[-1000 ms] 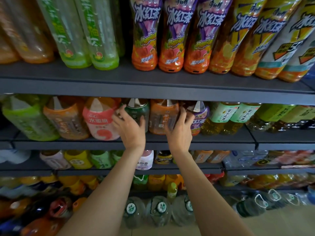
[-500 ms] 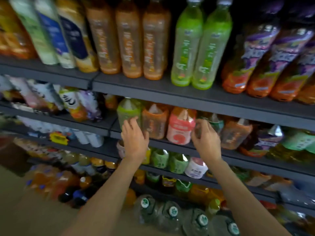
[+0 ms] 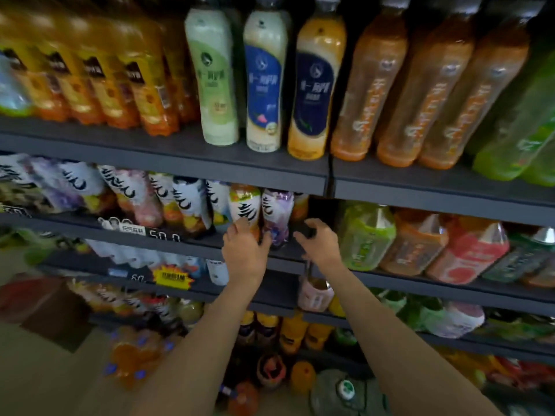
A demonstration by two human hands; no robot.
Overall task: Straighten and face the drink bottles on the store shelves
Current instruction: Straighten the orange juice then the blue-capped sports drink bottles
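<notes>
Beside both hands (image 3: 274, 247), purple bottle (image 3: 277, 217); rightward, green bottle (image 3: 368, 235).

Head camera, close up on the shelving
Looks forward and slightly down at the shelf edge (image 3: 420, 190), tilted, both forearms reaching in from below.

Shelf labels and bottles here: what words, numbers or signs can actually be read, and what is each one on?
"50.0", roughly, in white digits on the dark price strip at the edge of the shelf the hands reach into.
"60", partly cut off, on the lower price strip.
Yellow starburst sale tag: print too blurred to read.
Blue-label bottle and its neighbours: Chinese characters, too blurred.
White-label bottles with black brush strokes: unreadable.
</notes>
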